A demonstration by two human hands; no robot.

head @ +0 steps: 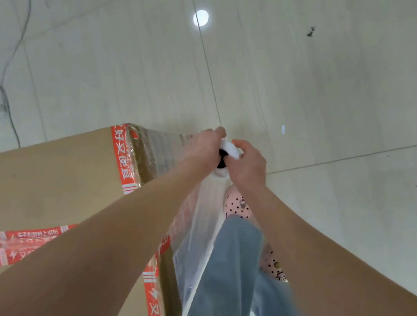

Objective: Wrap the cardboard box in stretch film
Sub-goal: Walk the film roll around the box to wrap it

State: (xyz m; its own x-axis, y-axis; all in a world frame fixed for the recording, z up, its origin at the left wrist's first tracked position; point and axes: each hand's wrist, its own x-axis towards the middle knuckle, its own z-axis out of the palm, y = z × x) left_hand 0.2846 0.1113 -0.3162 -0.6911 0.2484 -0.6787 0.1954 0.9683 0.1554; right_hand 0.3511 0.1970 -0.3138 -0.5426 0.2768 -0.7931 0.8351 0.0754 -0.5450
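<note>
Mid-wrap. Left hand (pixel 200 151) and right hand (pixel 248 164) clasp the stretch film roll (pixel 221 172), 3 o'clock of the cardboard box (pixel 48 181). Next, likely: round the corner, film taut.

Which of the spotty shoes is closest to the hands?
The front shoe, just below the film roll that the left hand and right hand grip. The other shoe is farther back, half hidden behind the right forearm.

1. Floor (pixel 323 80) is big, pale beige glossy tiles with thin dark grout lines (pixel 366 155).
2. Round light glare (pixel 201 18) reflected up top.
3. Thin grey cables (pixel 27 14) snake down the left; small dark scrap (pixel 310 32) upper right.
</note>
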